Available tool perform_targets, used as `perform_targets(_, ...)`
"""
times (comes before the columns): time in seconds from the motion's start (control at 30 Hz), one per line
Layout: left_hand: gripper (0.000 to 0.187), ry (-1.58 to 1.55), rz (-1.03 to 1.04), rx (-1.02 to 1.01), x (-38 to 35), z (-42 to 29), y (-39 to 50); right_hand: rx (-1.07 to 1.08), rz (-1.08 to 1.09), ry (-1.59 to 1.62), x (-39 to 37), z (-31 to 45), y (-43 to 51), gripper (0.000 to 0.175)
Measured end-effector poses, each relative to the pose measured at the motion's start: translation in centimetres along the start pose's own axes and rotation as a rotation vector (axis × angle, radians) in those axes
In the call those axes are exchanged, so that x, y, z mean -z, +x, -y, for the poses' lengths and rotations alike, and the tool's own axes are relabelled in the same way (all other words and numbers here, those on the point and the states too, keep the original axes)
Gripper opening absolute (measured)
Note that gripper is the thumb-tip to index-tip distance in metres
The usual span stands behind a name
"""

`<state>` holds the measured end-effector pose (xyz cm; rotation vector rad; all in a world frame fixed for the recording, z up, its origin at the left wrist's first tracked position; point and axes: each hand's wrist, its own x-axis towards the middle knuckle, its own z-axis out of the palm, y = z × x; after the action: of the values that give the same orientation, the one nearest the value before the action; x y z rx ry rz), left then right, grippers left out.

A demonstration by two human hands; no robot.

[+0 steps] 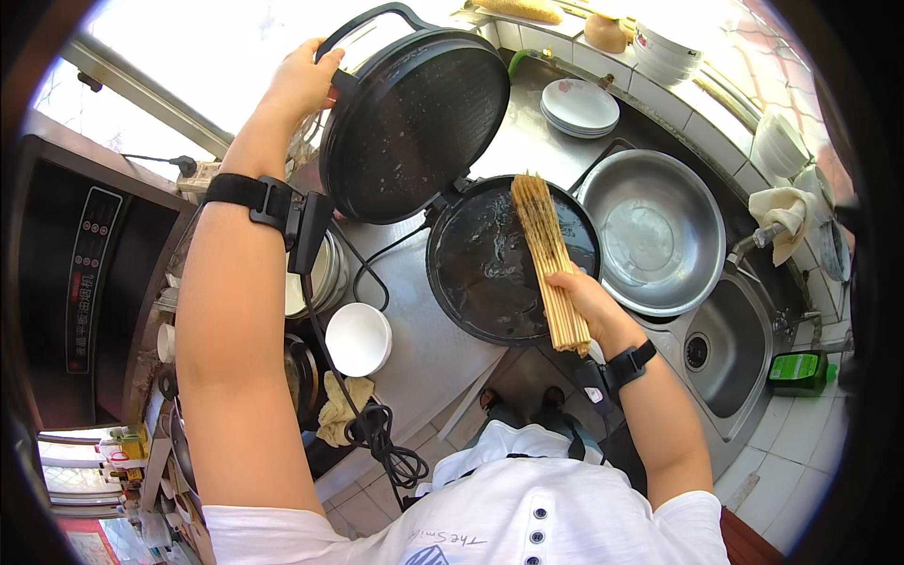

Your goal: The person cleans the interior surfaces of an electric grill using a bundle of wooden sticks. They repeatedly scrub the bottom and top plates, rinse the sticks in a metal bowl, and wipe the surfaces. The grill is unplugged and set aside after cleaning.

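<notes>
My left hand [302, 79] is closed around the black handle of the raised round lid [424, 120] of an electric griddle pan. In my right hand [597, 307] is a bundled bamboo brush [551, 261], its frayed bristles pointing away from me over the right part of the lower pan [473, 275]. The dark surface of that pan is wet, with shiny liquid and pale streaks on it. Droplets dot the inner face of the lid, which stands tilted on its hinge. My right palm is partly hidden behind the brush.
Right of the pan, a large metal basin [653, 233] rests beside a steel sink [734, 346] with a tap. Stacked plates [580, 104] stand behind. A white bowl [359, 340], a cloth [342, 407] and a looped black cable [385, 441] are at the left. A green bottle [801, 372] is far right.
</notes>
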<state>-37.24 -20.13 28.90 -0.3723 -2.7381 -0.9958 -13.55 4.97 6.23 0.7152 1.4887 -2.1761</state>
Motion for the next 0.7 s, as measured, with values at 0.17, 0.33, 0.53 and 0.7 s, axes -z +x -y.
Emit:
perform_targets(0.17,0.038,-0.028,-0.008,0.040,0.4,2.7,3.8,-0.109,0.226,-0.106,-3.4,-0.8,1.7,0.041)
perform_targets(0.33,0.039,-0.193,0.037,0.169,0.8,4.8,5.4,-0.040,0.149,-0.325,1.8,-5.0,-4.4,0.056)
perform_targets(0.53,0.034,-0.281,-0.007,0.265,1.2,7.7,6.9,0.175,-0.142,-1.129,6.3,-3.2,-9.7,0.064)
perform_targets(0.7,0.028,-0.372,-0.057,0.371,2.3,11.8,8.0,0.346,-0.388,-1.658,7.6,-0.3,-12.3,0.066)
